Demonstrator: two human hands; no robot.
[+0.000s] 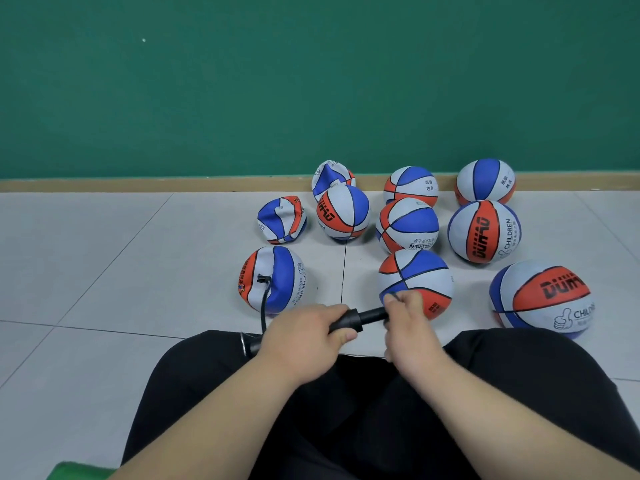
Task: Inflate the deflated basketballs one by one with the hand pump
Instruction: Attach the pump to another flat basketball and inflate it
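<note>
Now, L hand point(304, 332) wraps the pump point(350, 321) barrel, R hand point(405, 313) fists its handle; jerky strokes could tug the hose point(264, 306) and pop the needle point(263, 279) from the half-flat ball point(285, 282).

Black trousers point(374, 420), bare forearms point(221, 424)

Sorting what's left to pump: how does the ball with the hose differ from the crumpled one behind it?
The hosed ball is nearly round; the crumpled ball is caved in. The hosed ball has the black hose plugged in; the crumpled ball has nothing attached. Both: red, white, blue.
</note>
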